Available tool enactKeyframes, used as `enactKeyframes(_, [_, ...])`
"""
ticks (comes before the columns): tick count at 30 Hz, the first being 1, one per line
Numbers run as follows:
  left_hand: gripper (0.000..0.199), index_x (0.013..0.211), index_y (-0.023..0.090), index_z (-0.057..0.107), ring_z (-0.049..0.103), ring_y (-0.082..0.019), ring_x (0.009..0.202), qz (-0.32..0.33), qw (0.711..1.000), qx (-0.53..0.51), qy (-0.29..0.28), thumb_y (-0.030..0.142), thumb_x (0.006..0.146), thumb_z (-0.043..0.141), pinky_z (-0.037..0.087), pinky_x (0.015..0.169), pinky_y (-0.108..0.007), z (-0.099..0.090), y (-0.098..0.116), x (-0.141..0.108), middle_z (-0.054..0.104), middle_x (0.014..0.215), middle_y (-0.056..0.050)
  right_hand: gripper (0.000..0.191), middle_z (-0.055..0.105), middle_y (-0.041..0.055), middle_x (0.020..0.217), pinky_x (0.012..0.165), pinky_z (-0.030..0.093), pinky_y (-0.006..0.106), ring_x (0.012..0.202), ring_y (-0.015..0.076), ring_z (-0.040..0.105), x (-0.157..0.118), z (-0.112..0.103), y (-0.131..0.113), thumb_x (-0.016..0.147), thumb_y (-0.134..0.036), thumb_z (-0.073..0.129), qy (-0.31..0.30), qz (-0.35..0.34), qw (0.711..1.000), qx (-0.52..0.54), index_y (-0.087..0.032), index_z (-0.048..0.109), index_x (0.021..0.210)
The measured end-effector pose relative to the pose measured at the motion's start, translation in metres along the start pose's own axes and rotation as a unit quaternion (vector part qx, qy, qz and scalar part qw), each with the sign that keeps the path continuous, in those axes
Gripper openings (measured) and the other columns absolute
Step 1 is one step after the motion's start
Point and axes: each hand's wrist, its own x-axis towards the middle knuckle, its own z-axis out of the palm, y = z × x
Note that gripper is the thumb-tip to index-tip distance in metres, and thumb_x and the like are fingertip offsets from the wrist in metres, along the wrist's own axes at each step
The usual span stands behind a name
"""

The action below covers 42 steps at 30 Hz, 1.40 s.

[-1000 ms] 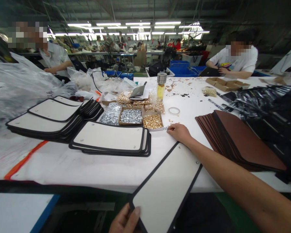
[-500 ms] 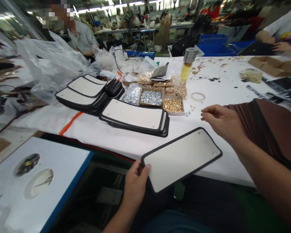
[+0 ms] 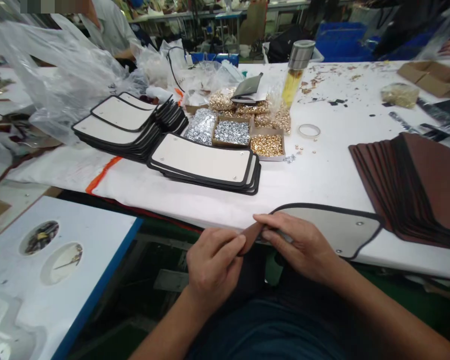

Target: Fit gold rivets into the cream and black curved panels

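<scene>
A leather panel (image 3: 328, 230), pale with a black border and two metal snaps at its right end, lies over the table's front edge. Its near-left end is bent up and shows a brown face between my hands. My left hand (image 3: 214, 262) pinches that raised end. Closed on the same end from the right is my right hand (image 3: 302, 245), thumb and fingers at the edge, covering part of the panel. Beyond, a small pile of similar pale panels (image 3: 202, 160) rests on the table. At right lies a fanned stack of brown panels (image 3: 435, 185).
Boxes of silver fasteners (image 3: 231, 131) and gold fasteners (image 3: 267, 145) stand behind the pile. A taller panel stack (image 3: 116, 120) is at left. A glass bottle (image 3: 298, 75), a tape ring (image 3: 309, 131) and plastic bags (image 3: 67, 75) are farther back. Another person (image 3: 108, 30) sits across the table.
My right hand has come down to the panel and gripped it beside my left hand. The panel has turned, and its left end is now bent up. The view has tilted down.
</scene>
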Motion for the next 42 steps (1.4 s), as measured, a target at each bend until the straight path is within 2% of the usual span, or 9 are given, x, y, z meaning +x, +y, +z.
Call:
enactKeyframes(3, [0.041, 0.111, 0.018, 0.072, 0.068, -0.019, 0.092, 0.083, 0.995, 0.051, -0.008, -0.008, 0.079, 0.07, 0.059, 0.081, -0.032, -0.004, 0.005, 0.004, 0.076, 0.101, -0.008, 0.029, 0.077, 0.0047, 0.103, 0.082, 0.06, 0.024, 0.091, 0.0149, 0.074, -0.003, -0.007, -0.009, 0.103, -0.011, 0.057, 0.002, -0.055, 0.997, -0.053, -0.02, 0.065, 0.129])
enactKeyframes(8, [0.038, 0.106, 0.016, 0.066, 0.071, -0.021, 0.101, 0.061, 0.998, 0.013, -0.018, -0.009, 0.078, 0.07, 0.063, 0.09, -0.036, -0.005, 0.009, 0.005, 0.075, 0.103, -0.01, 0.025, 0.075, 0.0049, 0.092, 0.073, 0.059, 0.022, 0.078, 0.0135, 0.07, -0.018, -0.004, -0.018, 0.103, -0.011, 0.058, 0.032, -0.075, 0.992, -0.095, -0.015, 0.065, 0.127])
enactKeyframes(15, [0.044, 0.115, 0.016, 0.069, 0.068, -0.02, 0.096, 0.067, 0.996, 0.008, -0.056, -0.007, 0.078, 0.072, 0.061, 0.084, -0.034, -0.007, 0.01, 0.008, 0.074, 0.102, -0.008, 0.025, 0.071, 0.0029, 0.086, 0.069, 0.058, 0.021, 0.073, 0.0125, 0.067, -0.026, -0.003, -0.02, 0.103, -0.011, 0.059, 0.043, -0.071, 0.992, -0.093, -0.016, 0.065, 0.126])
enactKeyframes(20, [0.041, 0.116, 0.017, 0.07, 0.065, -0.019, 0.09, 0.038, 0.994, -0.028, -0.098, -0.005, 0.081, 0.071, 0.057, 0.079, -0.033, -0.01, 0.012, 0.008, 0.071, 0.101, -0.008, 0.027, 0.076, 0.0049, 0.092, 0.075, 0.062, 0.023, 0.08, 0.0144, 0.073, -0.025, -0.002, -0.017, 0.103, -0.011, 0.058, 0.053, -0.072, 0.992, -0.094, -0.017, 0.064, 0.128])
enactKeyframes(24, [0.029, 0.112, 0.017, 0.072, 0.064, -0.016, 0.087, -0.042, 0.981, -0.11, -0.152, 0.001, 0.088, 0.068, 0.053, 0.078, -0.029, -0.014, 0.017, 0.013, 0.069, 0.098, -0.006, 0.022, 0.08, 0.0056, 0.098, 0.08, 0.064, 0.025, 0.086, 0.0162, 0.078, -0.027, 0.003, -0.015, 0.103, -0.016, 0.059, 0.072, -0.059, 0.991, -0.093, -0.02, 0.064, 0.124])
enactKeyframes(30, [0.007, 0.103, 0.023, 0.076, 0.063, -0.013, 0.084, -0.257, 0.917, -0.255, -0.165, 0.023, 0.098, 0.072, 0.048, 0.073, -0.023, -0.018, 0.021, 0.017, 0.069, 0.095, -0.001, 0.018, 0.08, 0.0002, 0.093, 0.081, 0.062, 0.018, 0.082, 0.0118, 0.078, -0.026, 0.011, -0.022, 0.099, -0.02, 0.07, 0.136, 0.007, 0.99, -0.045, -0.022, 0.067, 0.117])
enactKeyframes(35, [0.016, 0.101, 0.021, 0.075, 0.058, -0.012, 0.074, -0.422, 0.804, -0.396, -0.136, 0.036, 0.097, 0.074, 0.046, 0.066, -0.023, -0.012, 0.018, 0.008, 0.066, 0.086, 0.0, 0.015, 0.079, 0.0014, 0.095, 0.084, 0.06, 0.019, 0.09, 0.0116, 0.076, -0.015, 0.012, -0.028, 0.099, -0.01, 0.066, 0.075, -0.013, 0.997, 0.007, -0.02, 0.071, 0.109])
enactKeyframes(38, [0.021, 0.105, 0.02, 0.074, 0.057, -0.012, 0.07, -0.473, 0.751, -0.446, -0.117, 0.038, 0.095, 0.076, 0.047, 0.064, -0.023, -0.007, 0.019, 0.004, 0.068, 0.085, -0.001, 0.011, 0.075, 0.0017, 0.093, 0.082, 0.059, 0.021, 0.087, 0.0119, 0.072, -0.009, 0.012, -0.029, 0.1, -0.01, 0.065, 0.065, -0.009, 0.998, 0.004, -0.02, 0.07, 0.102])
enactKeyframes(42, [0.024, 0.112, 0.02, 0.075, 0.061, -0.014, 0.078, -0.477, 0.747, -0.454, -0.094, 0.036, 0.094, 0.077, 0.052, 0.073, -0.026, -0.003, 0.022, 0.004, 0.073, 0.094, -0.003, 0.01, 0.068, 0.0019, 0.09, 0.076, 0.057, 0.024, 0.085, 0.0135, 0.066, -0.006, 0.017, -0.032, 0.102, -0.013, 0.064, 0.069, 0.012, 0.997, 0.016, -0.02, 0.069, 0.097])
